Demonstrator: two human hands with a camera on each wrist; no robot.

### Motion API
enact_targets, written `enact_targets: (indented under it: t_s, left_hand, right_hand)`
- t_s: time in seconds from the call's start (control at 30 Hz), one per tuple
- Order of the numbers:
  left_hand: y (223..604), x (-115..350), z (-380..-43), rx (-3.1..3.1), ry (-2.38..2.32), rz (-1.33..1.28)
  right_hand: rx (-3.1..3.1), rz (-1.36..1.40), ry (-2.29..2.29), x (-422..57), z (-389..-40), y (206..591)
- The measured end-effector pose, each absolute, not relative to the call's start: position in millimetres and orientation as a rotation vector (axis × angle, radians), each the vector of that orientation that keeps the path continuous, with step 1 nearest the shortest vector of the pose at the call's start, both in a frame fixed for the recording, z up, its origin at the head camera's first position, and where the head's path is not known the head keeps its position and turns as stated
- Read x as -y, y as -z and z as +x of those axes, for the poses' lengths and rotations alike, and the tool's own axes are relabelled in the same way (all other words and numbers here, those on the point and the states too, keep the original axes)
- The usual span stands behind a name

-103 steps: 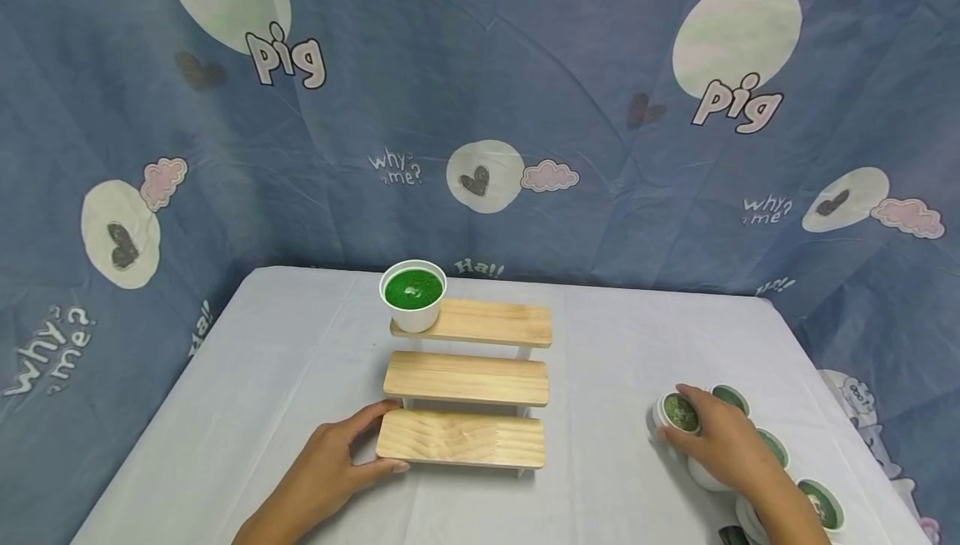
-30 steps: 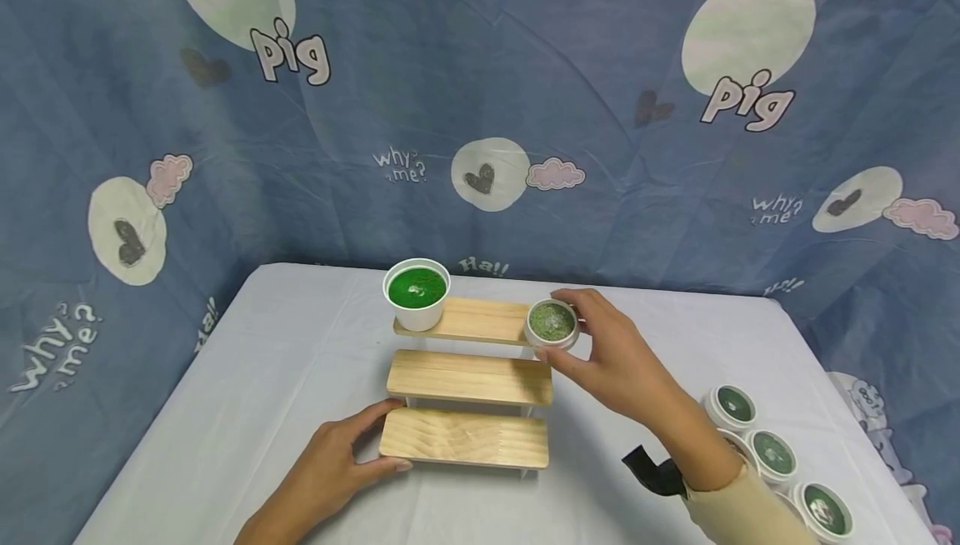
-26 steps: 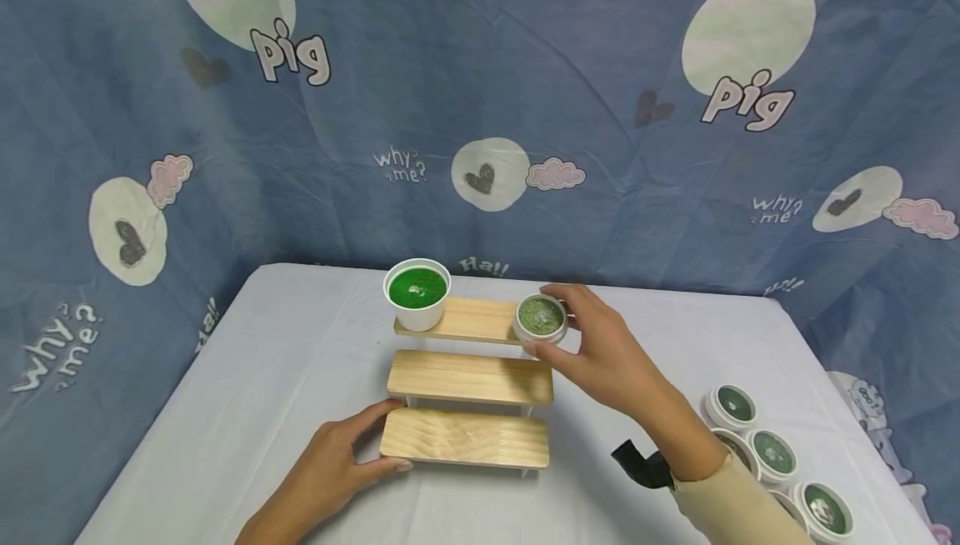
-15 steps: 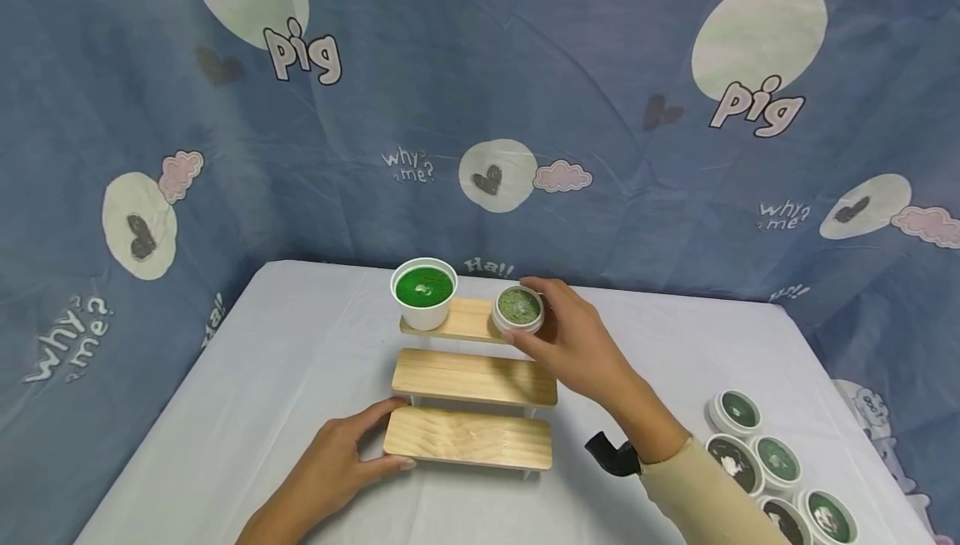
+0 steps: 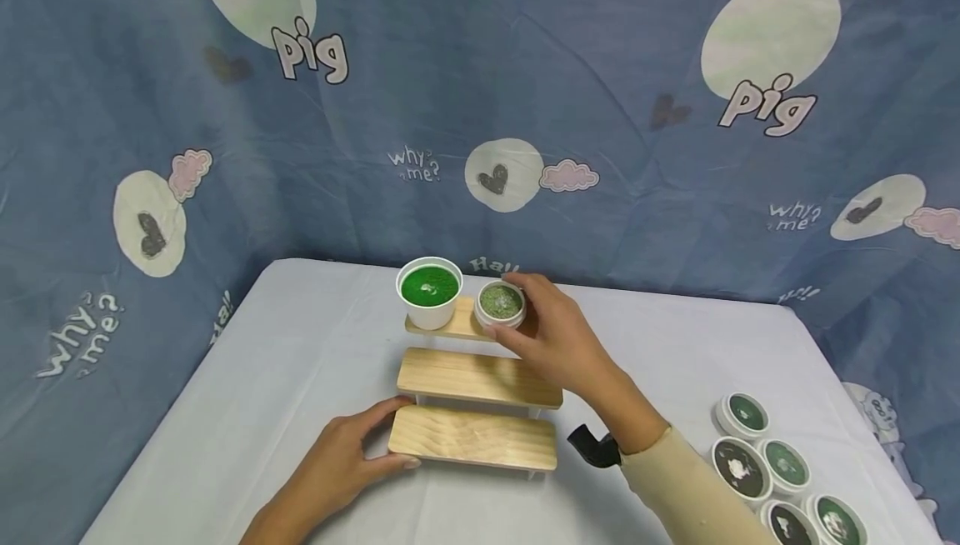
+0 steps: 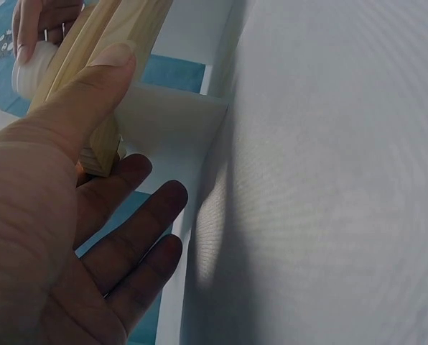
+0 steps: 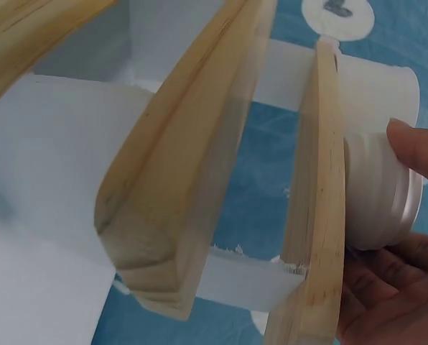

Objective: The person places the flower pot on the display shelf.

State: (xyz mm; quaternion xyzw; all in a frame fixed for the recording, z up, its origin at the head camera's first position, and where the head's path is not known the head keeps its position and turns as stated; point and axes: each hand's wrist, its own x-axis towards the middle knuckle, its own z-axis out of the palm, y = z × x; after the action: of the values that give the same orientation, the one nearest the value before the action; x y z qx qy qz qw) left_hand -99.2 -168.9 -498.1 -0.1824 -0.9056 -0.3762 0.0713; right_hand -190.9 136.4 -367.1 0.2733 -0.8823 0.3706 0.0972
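A three-tier wooden shelf stand (image 5: 480, 376) with white supports stands on the table. My left hand (image 5: 341, 455) grips the left end of its lowest board, the thumb (image 6: 92, 90) lying along the wood in the left wrist view. On the top board, my right hand (image 5: 561, 337) holds a small white jar (image 5: 501, 303) of speckled green stuff between thumb and fingers. The right wrist view has the jar (image 7: 375, 190) standing against the top board. Left of it is a larger white cup (image 5: 429, 288) with bright green contents.
Several white jars (image 5: 742, 468) with green or dark contents are grouped at the table's right front. A black strap end (image 5: 594, 447) sticks out from the right wrist. Behind the white-covered table (image 5: 330, 320) hangs a blue printed cloth (image 5: 420, 95).
My right hand has brought the small jar from the group at the right over to the top board, then leftward to beside the cup. My left hand has kept its grip on the stand.
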Motion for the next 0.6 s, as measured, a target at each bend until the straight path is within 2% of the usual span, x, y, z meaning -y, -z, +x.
enact_targets:
  t_s: [0.6]
  left_hand:
    - [496.7,168.3,-98.8,2.721,1.119,-0.558]
  right_hand:
    - [2.640,0.752,-1.078,-131.3,-191.6,368.1]
